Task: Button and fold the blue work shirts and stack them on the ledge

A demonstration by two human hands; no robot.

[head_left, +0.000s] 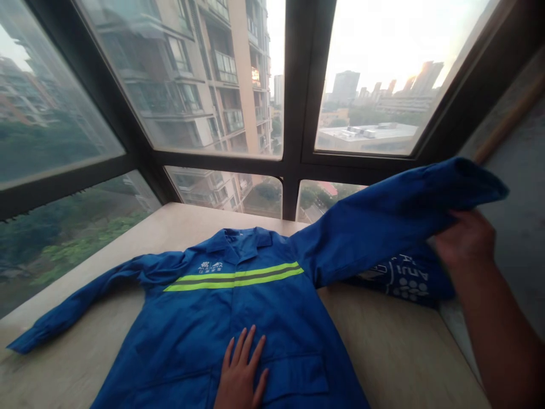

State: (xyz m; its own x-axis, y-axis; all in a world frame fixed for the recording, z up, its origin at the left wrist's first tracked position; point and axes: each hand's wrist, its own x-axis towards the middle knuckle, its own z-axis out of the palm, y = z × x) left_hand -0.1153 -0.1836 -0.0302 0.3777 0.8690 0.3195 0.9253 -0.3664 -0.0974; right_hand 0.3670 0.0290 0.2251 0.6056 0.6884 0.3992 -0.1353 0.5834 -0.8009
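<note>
A blue work jacket (187,329) with a yellow-green and grey stripe across its chest lies spread front side up, its collar toward the window. My left hand (242,372) rests flat on the lower front, fingers spread, beside a flap pocket. On the right, my right hand (466,236) grips the jacket's sleeve near its cuff and holds it raised above the surface. The fingers are partly hidden behind the cloth. The other sleeve (80,292) stretches out to the left on the sill.
The jacket lies on a pale, wide window sill (395,335). Under the raised sleeve sits a folded blue cloth bundle (409,281) with white printing. Dark window frames (293,113) border the back and left, and a grey wall (511,136) stands at the right.
</note>
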